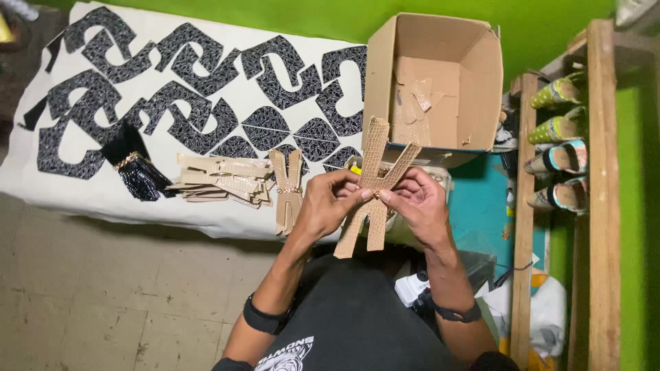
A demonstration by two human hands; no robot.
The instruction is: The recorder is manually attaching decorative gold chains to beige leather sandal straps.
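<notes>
Here, my left hand and right hand pinch the tan X-shaped sandal strap at its crossing, fingertips closed together there to steady it; a stack of matching straps lies left, an open cardboard box ahead.

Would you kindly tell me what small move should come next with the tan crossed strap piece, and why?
Probably lay the tan strap piece, pinched at its crossing by left hand and right hand, beside the finished piece on the white cloth.
</notes>
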